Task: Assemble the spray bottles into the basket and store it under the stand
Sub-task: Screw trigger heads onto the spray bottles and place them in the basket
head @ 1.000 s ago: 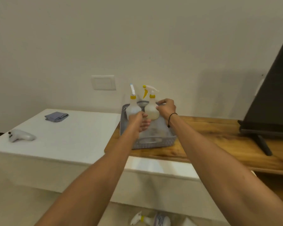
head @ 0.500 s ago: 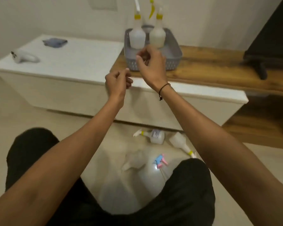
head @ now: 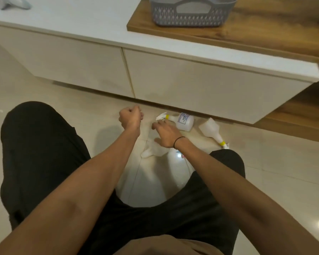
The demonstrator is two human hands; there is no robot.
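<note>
Our right hand (head: 166,134), fingers spread and holding nothing, hovers nearest the bottle (head: 180,121), whose neck lies just ahead of our fingertips. Its long axis runs sideways, body to the right. Our left hand (head: 130,117) is curled, empty, further off.

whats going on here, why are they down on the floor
A person is crouched by a white cabinet, gathering spray bottles off the floor. The right hand reaches, fingers open, toward a labelled bottle lying on its side; another bottle lies beside it. The left hand is curled and empty. The basket waits on the wooden top.

Grey lattice-patterned basket (head: 190,14), yellow-collared bottle (head: 183,121)
</note>
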